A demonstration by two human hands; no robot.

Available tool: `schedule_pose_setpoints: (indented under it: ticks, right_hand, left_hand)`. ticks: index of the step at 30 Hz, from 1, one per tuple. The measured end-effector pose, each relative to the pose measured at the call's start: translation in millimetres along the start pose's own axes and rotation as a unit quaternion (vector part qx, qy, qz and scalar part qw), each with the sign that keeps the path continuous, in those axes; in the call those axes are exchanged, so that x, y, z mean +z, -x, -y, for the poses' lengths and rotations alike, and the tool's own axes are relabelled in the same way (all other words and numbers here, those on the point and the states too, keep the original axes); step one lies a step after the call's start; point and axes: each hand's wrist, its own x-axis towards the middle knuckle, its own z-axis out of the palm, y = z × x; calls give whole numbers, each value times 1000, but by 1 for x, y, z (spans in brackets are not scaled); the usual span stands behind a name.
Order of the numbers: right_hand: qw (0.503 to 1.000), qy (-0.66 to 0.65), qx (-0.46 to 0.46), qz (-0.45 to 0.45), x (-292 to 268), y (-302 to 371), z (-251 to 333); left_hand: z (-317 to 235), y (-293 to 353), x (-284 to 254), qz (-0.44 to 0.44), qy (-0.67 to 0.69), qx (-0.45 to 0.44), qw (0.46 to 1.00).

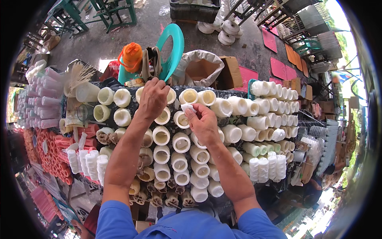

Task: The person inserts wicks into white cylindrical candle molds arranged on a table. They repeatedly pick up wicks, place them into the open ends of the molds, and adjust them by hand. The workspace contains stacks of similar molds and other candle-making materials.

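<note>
Rows of white cylindrical candles in moulds (181, 141) stand packed on a dark work table. My left hand (152, 98) reaches over the back row, fingers curled down at a candle top by the teal chair. My right hand (203, 121) pinches a small white piece (187, 107) between thumb and fingers, just above a candle in the second row. Both forearms come up from the lower edge, in blue sleeves.
Pink and red candles (47, 99) are stacked at the left. More white candles (270, 119) fill the right side. Behind the table stand a teal plastic chair (173, 47), an orange jug (131, 55), a lined cardboard box (201, 69) and a dark crate (195, 10).
</note>
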Motion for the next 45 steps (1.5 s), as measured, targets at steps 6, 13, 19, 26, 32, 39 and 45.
schedule_pose_setpoints:
  ticks: [6, 13, 19, 26, 32, 39, 45]
  right_hand:
    - [995, 82, -11, -48, 7, -15, 0]
    - [983, 167, -49, -54, 14, -26, 4]
    - [981, 180, -53, -45, 15, -25, 5]
    - [981, 168, -76, -63, 18, -25, 6]
    - [963, 231, -117, -73, 32, -38, 14]
    - [892, 356, -254, -115, 55, -62, -1]
    - [937, 299, -166, -74, 37, -63, 1]
  left_hand:
    - [5, 8, 4, 7, -19, -23, 1000]
    - [8, 5, -3, 34, 42, -9, 998]
    - [4, 4, -7, 37, 62, -15, 997]
    - [11, 1, -4, 32, 38, -1, 999]
    - [8, 10, -10, 42, 13, -18, 999]
    - [7, 18, -5, 39, 40, -39, 998]
    - [11, 14, -4, 24, 99, 3, 995]
